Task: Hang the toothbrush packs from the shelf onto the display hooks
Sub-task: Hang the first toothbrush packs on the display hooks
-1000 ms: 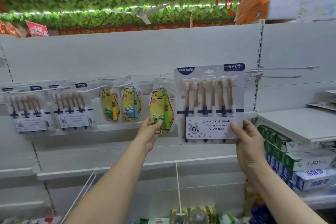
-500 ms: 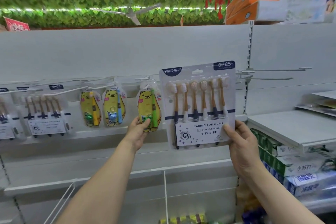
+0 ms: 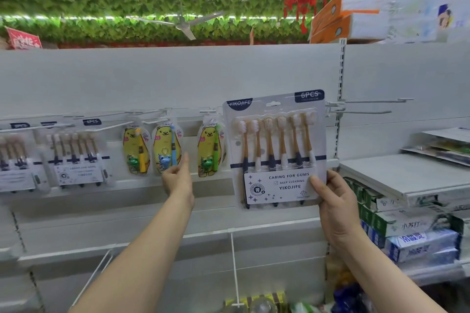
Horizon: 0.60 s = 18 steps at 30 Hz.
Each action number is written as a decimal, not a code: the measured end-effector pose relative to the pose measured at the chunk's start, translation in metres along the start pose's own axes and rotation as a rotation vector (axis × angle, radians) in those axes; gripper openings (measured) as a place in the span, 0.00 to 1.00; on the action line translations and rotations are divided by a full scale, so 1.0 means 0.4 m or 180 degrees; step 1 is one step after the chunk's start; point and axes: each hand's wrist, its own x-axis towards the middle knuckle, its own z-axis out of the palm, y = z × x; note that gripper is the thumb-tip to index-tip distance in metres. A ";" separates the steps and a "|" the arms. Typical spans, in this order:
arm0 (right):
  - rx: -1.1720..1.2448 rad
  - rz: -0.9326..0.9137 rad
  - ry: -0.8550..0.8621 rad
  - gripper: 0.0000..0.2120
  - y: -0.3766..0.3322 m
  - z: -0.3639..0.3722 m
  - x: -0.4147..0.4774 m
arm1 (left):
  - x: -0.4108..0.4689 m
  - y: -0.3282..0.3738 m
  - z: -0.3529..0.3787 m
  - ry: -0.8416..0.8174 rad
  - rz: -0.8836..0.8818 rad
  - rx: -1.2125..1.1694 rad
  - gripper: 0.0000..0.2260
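Observation:
My right hand point(image 3: 333, 201) grips the lower right corner of a six-brush toothbrush pack point(image 3: 276, 147) and holds it upright against the white back panel. Its hang hole is level with the row of hooks. My left hand point(image 3: 178, 178) is raised between two hanging bear-shaped packs, the blue-brush one point(image 3: 165, 147) and the green-brush one point(image 3: 209, 150). Its index finger points up and it holds nothing. A yellow-brush bear pack point(image 3: 134, 150) and two six-brush packs point(image 3: 78, 152) hang further left. Two bare hooks point(image 3: 368, 101) stick out to the right of the held pack.
A white shelf point(image 3: 394, 173) juts out at the right, with stacked toothpaste boxes point(image 3: 407, 226) under it. Wire dividers point(image 3: 234, 267) stand on the lower shelf below my arms. Orange and white cartons point(image 3: 343, 15) sit on top of the unit.
My left hand let go of the green-brush bear pack's bottom and moved left into the gap beside the blue one. The right hand still holds the six-brush pack; the view shifted right.

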 end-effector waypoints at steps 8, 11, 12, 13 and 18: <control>0.0094 0.0273 -0.0037 0.43 0.028 0.152 -0.201 | -0.237 0.198 -0.211 -0.1274 0.0720 -0.0235 0.24; 0.0012 0.0404 -0.0149 0.40 0.044 0.245 -0.295 | -0.289 0.265 -0.325 -0.1622 0.0753 0.0031 0.25; 0.0021 0.0481 -0.0211 0.36 0.046 0.277 -0.326 | -0.299 0.285 -0.366 -0.1578 0.0797 0.0119 0.21; 0.0055 0.0560 -0.0262 0.32 0.047 0.310 -0.358 | -0.308 0.305 -0.408 -0.1526 0.0834 0.0169 0.18; -0.0034 0.0733 -0.0408 0.27 0.052 0.462 -0.508 | -0.321 0.379 -0.627 -0.1377 0.0941 0.0313 0.17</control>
